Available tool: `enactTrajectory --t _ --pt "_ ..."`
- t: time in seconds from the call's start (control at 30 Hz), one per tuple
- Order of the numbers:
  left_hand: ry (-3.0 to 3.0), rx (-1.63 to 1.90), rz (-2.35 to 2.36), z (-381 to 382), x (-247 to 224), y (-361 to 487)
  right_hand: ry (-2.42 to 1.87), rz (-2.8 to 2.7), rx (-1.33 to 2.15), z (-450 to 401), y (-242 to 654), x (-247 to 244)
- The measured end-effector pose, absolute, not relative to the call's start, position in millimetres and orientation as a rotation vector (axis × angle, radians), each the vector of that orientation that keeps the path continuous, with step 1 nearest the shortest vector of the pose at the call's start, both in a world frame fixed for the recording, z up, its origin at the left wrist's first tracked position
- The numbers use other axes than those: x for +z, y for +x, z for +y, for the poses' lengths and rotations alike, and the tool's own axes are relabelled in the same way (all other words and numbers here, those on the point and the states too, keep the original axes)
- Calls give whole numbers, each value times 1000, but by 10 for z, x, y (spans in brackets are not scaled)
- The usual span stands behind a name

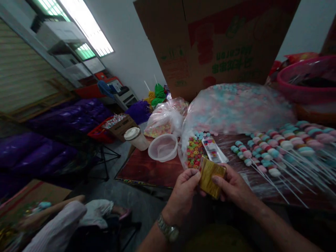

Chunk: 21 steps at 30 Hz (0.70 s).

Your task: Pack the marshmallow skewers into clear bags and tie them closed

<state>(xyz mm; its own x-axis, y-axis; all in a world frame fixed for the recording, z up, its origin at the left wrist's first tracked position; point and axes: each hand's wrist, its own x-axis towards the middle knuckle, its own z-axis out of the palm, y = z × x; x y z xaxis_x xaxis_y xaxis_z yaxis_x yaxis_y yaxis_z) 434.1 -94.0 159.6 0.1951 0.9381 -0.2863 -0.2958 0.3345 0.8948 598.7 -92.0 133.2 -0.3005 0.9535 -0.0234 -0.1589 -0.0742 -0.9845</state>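
A flat, shiny bundle of gold twist ties (212,176) is held between my two hands, just off the table's front edge. My left hand (185,189) pinches its left edge between thumb and fingers. Around the right side closes my right hand (235,185), its thumb pressed on the gold face. Right behind the bundle lie colourful ring-shaped beads or candies (194,150) on clear plastic, beside a white printed packet (214,149). Skewers of pastel marshmallows (274,150) on white sticks lie in a pile to the right.
A round plastic tub (163,148) and a lidded cup (137,139) stand to the left. Behind them are a filled clear bag (165,117) and a large bag of pastel marshmallows (236,108). A cardboard box (215,42) rises behind. A co-worker's sleeve (56,227) shows at lower left.
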Motion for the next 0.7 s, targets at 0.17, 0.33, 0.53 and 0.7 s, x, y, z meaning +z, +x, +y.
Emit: enactTrajectory --t 0.17,0.33,0.53,0.7 --pt "711 1008 719 -902 1529 4686 -1188 -954 1431 -981 6100 1270" --pt "687 1075 831 -860 1458 4805 -1210 -992 1415 -980 6276 1299" --pt "499 960 733 -796 1421 4822 -1143 -1181 1447 -912 6421 1260" --pt "433 967 794 -754 1377 4830 -1244 -1607 318 -926 6581 1220"
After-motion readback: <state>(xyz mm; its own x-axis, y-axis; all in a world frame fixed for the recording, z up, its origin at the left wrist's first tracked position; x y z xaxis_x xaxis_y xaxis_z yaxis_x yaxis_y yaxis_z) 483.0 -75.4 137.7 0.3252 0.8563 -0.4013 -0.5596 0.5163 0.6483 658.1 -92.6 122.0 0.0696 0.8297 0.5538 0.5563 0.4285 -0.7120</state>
